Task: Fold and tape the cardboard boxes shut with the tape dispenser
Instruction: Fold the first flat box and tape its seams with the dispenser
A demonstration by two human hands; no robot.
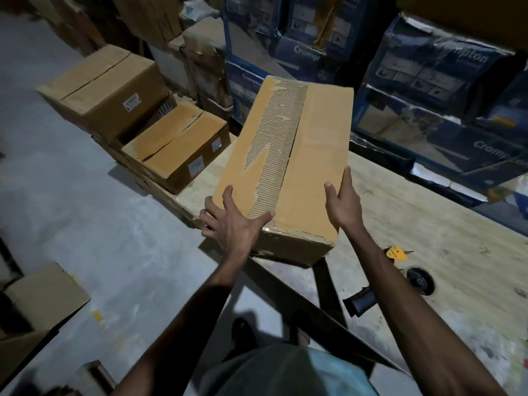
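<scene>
A long brown cardboard box (311, 167) lies on the wooden table (428, 224), its near end over the table's corner. Its top flaps are folded down, and a strip along the centre seam is torn to bare corrugation. My left hand (234, 221) lies spread on the near left top corner, fingers straight. My right hand (341, 201) presses flat against the box's right side near the top edge. The tape dispenser (400, 270), black with a yellow part, lies on the table to the right of my right forearm.
Two closed brown boxes (105, 90) (177, 147) sit stacked to the left of the table on other cartons. Blue printed cartons (428, 90) are piled behind the table. An open carton (37, 301) stands on the grey concrete floor at the lower left.
</scene>
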